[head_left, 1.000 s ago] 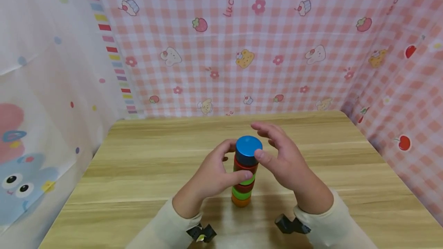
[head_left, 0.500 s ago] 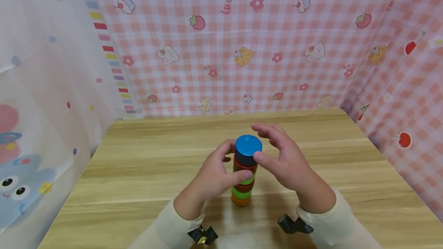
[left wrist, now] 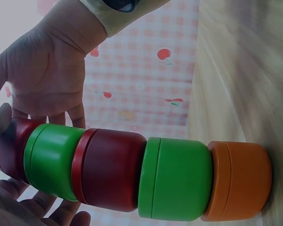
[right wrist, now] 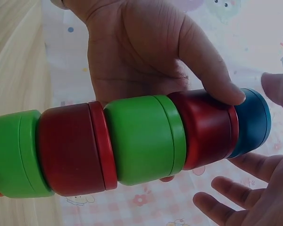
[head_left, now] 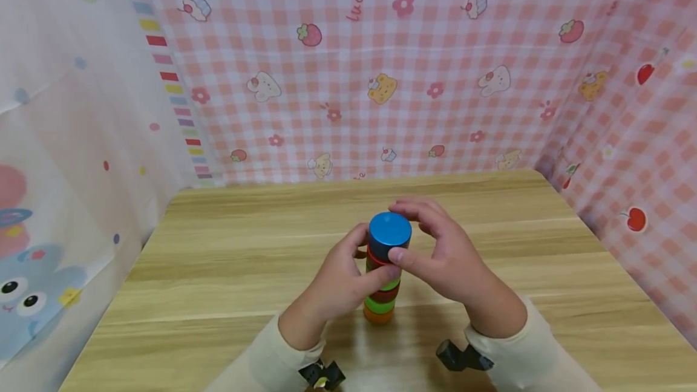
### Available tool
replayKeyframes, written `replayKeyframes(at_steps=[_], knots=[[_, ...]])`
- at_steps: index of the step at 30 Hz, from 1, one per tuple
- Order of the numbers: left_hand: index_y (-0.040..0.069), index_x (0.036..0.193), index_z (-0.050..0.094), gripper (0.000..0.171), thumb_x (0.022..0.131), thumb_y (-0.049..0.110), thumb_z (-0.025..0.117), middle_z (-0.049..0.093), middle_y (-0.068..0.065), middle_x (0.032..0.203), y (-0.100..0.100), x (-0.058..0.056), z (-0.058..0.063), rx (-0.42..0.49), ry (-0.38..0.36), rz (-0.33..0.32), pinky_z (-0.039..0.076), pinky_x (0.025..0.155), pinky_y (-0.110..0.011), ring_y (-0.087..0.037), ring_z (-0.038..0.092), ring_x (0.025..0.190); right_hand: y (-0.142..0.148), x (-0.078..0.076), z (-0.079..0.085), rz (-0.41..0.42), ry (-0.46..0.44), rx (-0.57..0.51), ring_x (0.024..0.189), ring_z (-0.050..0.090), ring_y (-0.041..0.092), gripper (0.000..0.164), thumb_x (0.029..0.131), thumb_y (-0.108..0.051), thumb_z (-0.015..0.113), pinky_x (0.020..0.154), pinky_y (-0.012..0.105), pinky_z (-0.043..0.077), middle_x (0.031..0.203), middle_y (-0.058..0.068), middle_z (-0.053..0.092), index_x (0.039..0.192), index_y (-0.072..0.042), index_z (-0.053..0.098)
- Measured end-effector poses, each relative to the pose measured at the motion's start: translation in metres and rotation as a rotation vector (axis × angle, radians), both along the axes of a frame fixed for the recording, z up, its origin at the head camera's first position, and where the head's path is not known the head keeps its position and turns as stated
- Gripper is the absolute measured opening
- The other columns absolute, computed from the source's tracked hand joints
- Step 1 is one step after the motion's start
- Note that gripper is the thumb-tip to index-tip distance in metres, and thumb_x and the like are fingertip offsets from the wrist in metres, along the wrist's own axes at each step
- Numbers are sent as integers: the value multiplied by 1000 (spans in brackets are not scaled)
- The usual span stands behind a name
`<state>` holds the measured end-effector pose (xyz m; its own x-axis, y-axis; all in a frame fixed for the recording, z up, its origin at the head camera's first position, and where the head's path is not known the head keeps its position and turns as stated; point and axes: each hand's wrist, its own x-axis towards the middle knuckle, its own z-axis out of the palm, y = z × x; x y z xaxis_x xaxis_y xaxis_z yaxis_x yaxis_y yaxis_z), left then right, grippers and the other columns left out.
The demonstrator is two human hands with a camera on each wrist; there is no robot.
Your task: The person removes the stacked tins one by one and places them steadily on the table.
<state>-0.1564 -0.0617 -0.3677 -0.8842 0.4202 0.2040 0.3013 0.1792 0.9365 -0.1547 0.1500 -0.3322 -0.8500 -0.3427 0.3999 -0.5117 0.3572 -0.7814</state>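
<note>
Grips the stack (head_left: 385,296) near its top with the left hand (head_left: 340,280), thumb across the upper red jar (right wrist: 210,129), fingers curled behind. Cups the blue jar (head_left: 389,230) on top with the right hand (head_left: 452,259), thumb in front, fingers spread behind; cannot tell firm hold from light touch. Stands upright on the desk (head_left: 218,247), well forward of the back edge, roughly midway between left and right edges, with only the orange jar (head_left: 378,316) as foot. Main risk: toppling, for want of a wider base, most likely from a sideways nudge by the right hand or uneven pressure from the left. Also possible: slipping at a joint, given smooth-looking sides. After a fall, likely to roll toward the front edge, out of view. Broad room toward the back and side edges, with cloth (head_left: 463,101) beyond; tight between the hands.
</note>
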Motion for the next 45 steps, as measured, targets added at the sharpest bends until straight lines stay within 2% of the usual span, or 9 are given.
replayKeyframes(at_steps=[8,18,28,37,45], knots=[[21,145,57,57,94,30,80,65,3,136,0,0,-2,-13,-17,18,42,112,-54,-20,56,130,-3,-1,-2,-22,4,-6,142,50,31,39,93,-21,80,109,70,43,147,8,58,130,-12,69],[23,145,57,58,93,30,81,65,5,137,0,-3,-4,-18,-16,25,42,110,-54,-20,55,130,-6,-1,-5,-11,-10,-36,135,53,30,46,95,-19,78,108,68,44,142,8,59,138,-11,64],[22,144,58,55,94,30,80,65,3,135,0,-3,-6,-7,-13,22,43,107,-51,-21,56,128,-6,0,-5,-26,15,-55,130,57,29,46,94,-16,77,107,70,44,138,7,61,138,-11,64],[22,138,60,49,94,29,80,65,3,134,1,-3,-7,-15,-16,26,42,107,-51,-21,55,129,-2,0,-1,-87,29,-74,129,57,29,46,94,-17,78,107,71,44,135,8,62,138,-12,65],[25,136,60,48,93,31,81,66,8,130,1,-3,-6,-24,-18,27,43,106,-49,-17,55,127,5,-5,-2,-97,38,-93,130,55,27,45,94,-16,76,108,71,42,136,7,63,137,-13,66]])
